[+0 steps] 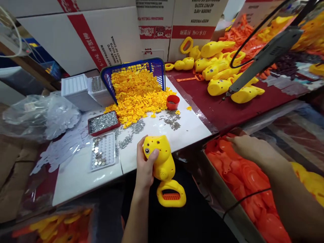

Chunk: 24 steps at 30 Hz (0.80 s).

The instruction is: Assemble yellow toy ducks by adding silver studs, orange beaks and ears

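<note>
A yellow plastic toy body (165,158) with a round eye and a loop handle (172,203) is held upright in my left hand (145,168), the thumb across its front. Orange ridges show inside the loop. My right hand (243,145) reaches to the far end of a box of orange plastic parts (243,182) on the right. Its fingertips are hidden among the parts, so whether it grips one cannot be seen.
A blue basket (107,81) spills small yellow pieces (136,98) over the white table. Nearby are a red cup (172,102), a tray of screws (103,123) and a white tray of discs (102,152). An electric screwdriver (263,64) hangs above yellow bodies (217,87).
</note>
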### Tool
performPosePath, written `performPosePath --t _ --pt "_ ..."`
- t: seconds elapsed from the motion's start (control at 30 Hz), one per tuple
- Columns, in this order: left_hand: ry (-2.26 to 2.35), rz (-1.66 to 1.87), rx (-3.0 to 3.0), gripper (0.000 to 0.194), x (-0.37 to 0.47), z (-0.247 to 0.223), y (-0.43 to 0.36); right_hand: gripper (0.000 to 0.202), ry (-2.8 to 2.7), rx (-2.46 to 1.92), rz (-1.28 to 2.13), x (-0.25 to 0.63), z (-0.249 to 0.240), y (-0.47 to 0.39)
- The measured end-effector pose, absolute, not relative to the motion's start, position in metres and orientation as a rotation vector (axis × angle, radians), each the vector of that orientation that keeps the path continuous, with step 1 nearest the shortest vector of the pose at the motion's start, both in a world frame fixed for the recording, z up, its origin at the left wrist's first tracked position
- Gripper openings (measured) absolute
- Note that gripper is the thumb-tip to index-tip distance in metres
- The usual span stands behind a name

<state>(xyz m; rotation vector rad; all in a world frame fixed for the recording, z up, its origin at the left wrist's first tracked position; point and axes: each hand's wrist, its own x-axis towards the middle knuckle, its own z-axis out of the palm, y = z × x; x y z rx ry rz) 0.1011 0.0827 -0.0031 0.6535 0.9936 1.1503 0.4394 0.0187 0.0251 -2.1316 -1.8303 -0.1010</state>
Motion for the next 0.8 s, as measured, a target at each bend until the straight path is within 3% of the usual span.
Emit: performPosePath --t 0.03,0.1,0.2,0.3,0.5,0.63,0.8 --pt "1.001 1.148 0.665 0.077 0.101 -0.004 0.081 0.020 -1.890 -2.153 -0.095 0.422 0.036 0.018" --pt "1.011 1.120 0.678 0.079 0.101 -0.005 0.079 0.024 -2.151 -2.261 -0.243 0.379 0.058 0.022" --pt "1.033 1.083 0.668 0.086 0.101 -0.006 0.072 0.044 -2.299 -1.911 -0.542 0.309 0.064 0.037" --pt "1.097 1.217 0.654 0.079 0.091 -0.007 0.065 0.042 -2.429 -1.495 -0.612 0.262 0.033 0.054" --pt "1.251 1.459 0.570 0.072 0.057 -0.012 0.055 0.042 -2.560 -1.220 -0.356 0.248 -0.016 0.066" --pt "1.254 1.434 0.585 0.072 0.056 -0.016 0.054 0.045 -2.552 -1.344 -0.027 0.256 0.002 0.087" --pt "1.231 1.354 0.757 0.071 0.069 -0.020 0.054 0.065 -2.657 -1.448 0.287 0.258 0.025 0.125"
